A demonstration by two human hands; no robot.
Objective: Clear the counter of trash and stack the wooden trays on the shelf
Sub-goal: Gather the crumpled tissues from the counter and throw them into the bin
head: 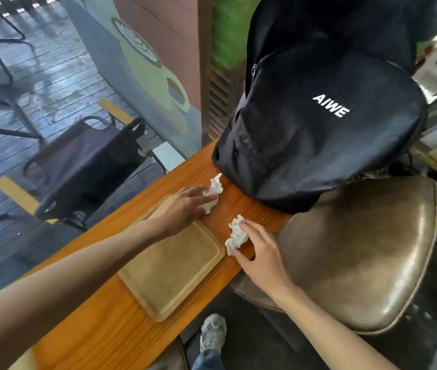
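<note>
A pale wooden tray (pixel 174 271) lies flat on the narrow orange wooden counter (pixel 99 329). Two crumpled white tissues sit on the counter beyond the tray. My left hand (pixel 182 206) reaches over the tray's far corner, and its fingertips touch the far tissue (pixel 213 192) with fingers fairly straight. My right hand (pixel 260 249) is at the near tissue (pixel 236 235), pinching it between thumb and fingers.
A black backpack (pixel 318 116) marked AIWE stands on the counter's far end, just past the far tissue. A brown leather stool seat (pixel 359 249) sits right of the counter. Beyond a window on the left stands a dark folding chair (pixel 86 161). My shoe (pixel 212 335) shows below.
</note>
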